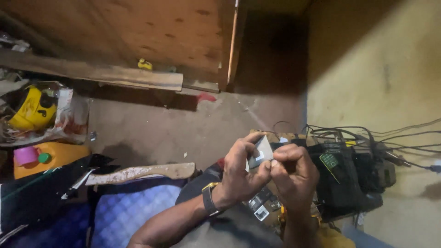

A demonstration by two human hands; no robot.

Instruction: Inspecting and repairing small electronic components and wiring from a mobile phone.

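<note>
Grey-white flat square part (262, 150), small, sits between both hands at chest height, centre-right of view. Its flat face tilts up-left; long edge runs roughly bottom-left to top-right. Left hand (241, 172) closed round it from the left, thumb & fingers pinching its edges. Right hand (294, 172) curled tight, fingertips pressed at the part's lower right corner; can't tell if it holds a tool or just the part. Both equally near, touching it. Watch (209, 198) on left wrist. Below hands: small dark chips (259, 204). To the right, black device w/ tangled cables (349, 177) by yellow wall (390, 69). Further left, wooden handle (142, 173) on blue quilted cloth (128, 209).
</note>
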